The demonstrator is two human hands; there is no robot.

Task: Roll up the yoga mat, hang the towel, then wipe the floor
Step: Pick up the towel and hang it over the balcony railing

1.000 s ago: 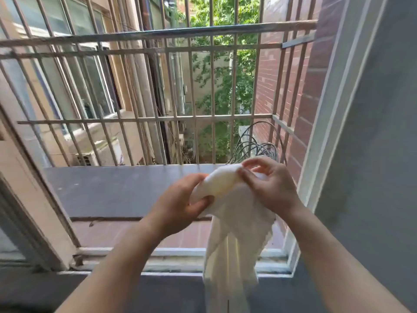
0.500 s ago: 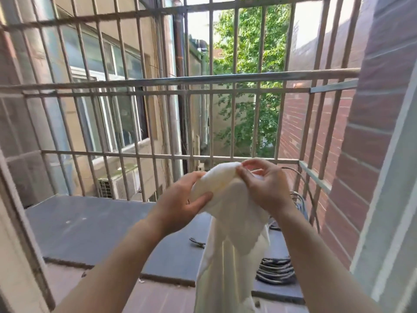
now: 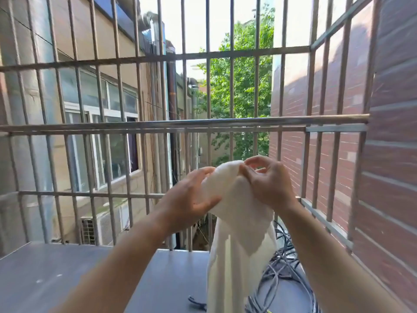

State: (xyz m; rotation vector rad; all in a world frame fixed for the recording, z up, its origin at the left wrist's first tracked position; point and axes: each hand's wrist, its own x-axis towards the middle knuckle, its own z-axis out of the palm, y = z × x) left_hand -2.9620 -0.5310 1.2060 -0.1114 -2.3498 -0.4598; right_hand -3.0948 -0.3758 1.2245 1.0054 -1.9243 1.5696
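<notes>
Your two hands are raised in front of you, close together, and both hold the white cloth towel (image 3: 239, 233). Your left hand (image 3: 191, 195) takes the bunched top of the towel from the left side: the fingers lie over the cloth and the thumb closes under it. Your right hand (image 3: 268, 184) is on the right side of the same bunch. Its thumb and first finger pinch the upper edge, and the other fingers are curled. The hands do not touch one another; the rounded top of the towel is between them.

From this bunch the rest of the towel hangs straight down in long folds, and its lower end goes out of the picture at the bottom. The towel is in the air, carried only by your hands, in front of the grey metal window grille (image 3: 230, 30). It is lower than the thick horizontal steel rail (image 3: 158, 123) that crosses the grille at middle height.

Under your arms is a flat dark grey ledge (image 3: 56, 274). On its right part lies a loose coil of dark cables (image 3: 284, 266), partly hidden behind the hanging towel. A red brick wall (image 3: 394, 154) closes the right side. Beyond the bars you see a beige building with white-framed windows (image 3: 101, 132) and a green leafy tree (image 3: 239, 91).
</notes>
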